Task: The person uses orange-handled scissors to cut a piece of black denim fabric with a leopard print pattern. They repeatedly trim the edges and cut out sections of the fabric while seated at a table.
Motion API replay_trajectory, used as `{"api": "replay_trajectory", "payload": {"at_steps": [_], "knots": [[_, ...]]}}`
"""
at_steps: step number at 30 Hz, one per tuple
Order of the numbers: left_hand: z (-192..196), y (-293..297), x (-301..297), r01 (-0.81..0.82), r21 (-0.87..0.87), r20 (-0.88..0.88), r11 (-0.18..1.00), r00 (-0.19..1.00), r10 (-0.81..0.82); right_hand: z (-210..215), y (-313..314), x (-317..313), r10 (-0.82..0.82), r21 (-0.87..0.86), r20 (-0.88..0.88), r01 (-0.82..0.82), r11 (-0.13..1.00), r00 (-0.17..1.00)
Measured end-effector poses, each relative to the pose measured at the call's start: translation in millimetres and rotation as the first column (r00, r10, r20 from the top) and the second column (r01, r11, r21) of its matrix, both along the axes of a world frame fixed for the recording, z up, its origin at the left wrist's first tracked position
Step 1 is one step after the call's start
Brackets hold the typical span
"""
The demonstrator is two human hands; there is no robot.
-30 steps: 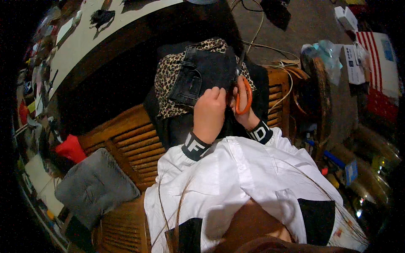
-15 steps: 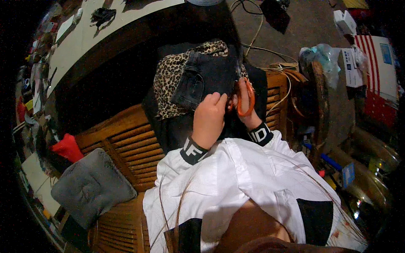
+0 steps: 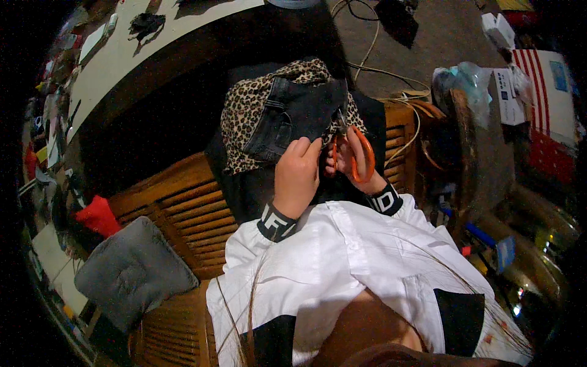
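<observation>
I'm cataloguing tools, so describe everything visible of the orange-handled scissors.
These orange-handled scissors have smooth, plastic-looking loops and slim, metallic-looking blades. The bare right hand holds them by the loops, which stand apart; how far the blades are open is unclear. They point forward, at the right edge of the faded black denim piece, with tan-and-black leopard-print cloth alongside.

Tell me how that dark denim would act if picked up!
The dark denim probably flops, since it's cloth lying limply. It likely won't roll, being spread flat over leopard-print cloth. Its pocket may feel stiffer, where seams show.
</observation>
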State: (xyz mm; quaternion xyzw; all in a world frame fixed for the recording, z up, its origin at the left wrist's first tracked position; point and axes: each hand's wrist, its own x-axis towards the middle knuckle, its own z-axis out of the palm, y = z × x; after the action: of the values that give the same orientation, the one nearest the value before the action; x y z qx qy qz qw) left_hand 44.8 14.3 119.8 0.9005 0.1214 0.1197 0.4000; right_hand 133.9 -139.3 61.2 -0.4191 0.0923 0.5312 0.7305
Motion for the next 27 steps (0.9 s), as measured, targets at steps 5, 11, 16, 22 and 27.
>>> {"api": "replay_trajectory", "payload": {"at_steps": [5, 11, 16, 22, 27], "knots": [[1.5, -2.6, -1.4, 0.079, 0.016, -0.005, 0.997, 0.997, -0.079, -1.7, 5.4, 8.5, 0.039, -0.082, 0.607, 0.013, 0.997, 0.794], [1.7, -1.6, -1.8, 0.106, 0.034, -0.021, 0.994, 0.994, -0.106, 7.7, 21.8, 16.4, -0.098, -0.077, 0.519, 0.160, 0.984, 0.849], [2.8, -3.9, -1.8, 0.086, 0.007, -0.028, 0.996, 0.996, -0.086, 22.6, 30.6, 23.3, -0.120, -0.264, 0.159, 0.160, 0.951, 0.980], [-0.8, -7.7, -8.1, 0.142, -0.069, -0.046, 0.987, 0.988, -0.145, -3.8, 20.3, 27.7, 0.042, -0.250, 0.790, 0.258, 0.933, 0.612], [3.8, -13.7, -11.2, 0.095, -0.113, -0.022, 0.989, 0.995, -0.098, -19.7, 20.6, 29.3, 0.098, -0.102, 0.995, 0.245, 0.964, 0.029]]}}
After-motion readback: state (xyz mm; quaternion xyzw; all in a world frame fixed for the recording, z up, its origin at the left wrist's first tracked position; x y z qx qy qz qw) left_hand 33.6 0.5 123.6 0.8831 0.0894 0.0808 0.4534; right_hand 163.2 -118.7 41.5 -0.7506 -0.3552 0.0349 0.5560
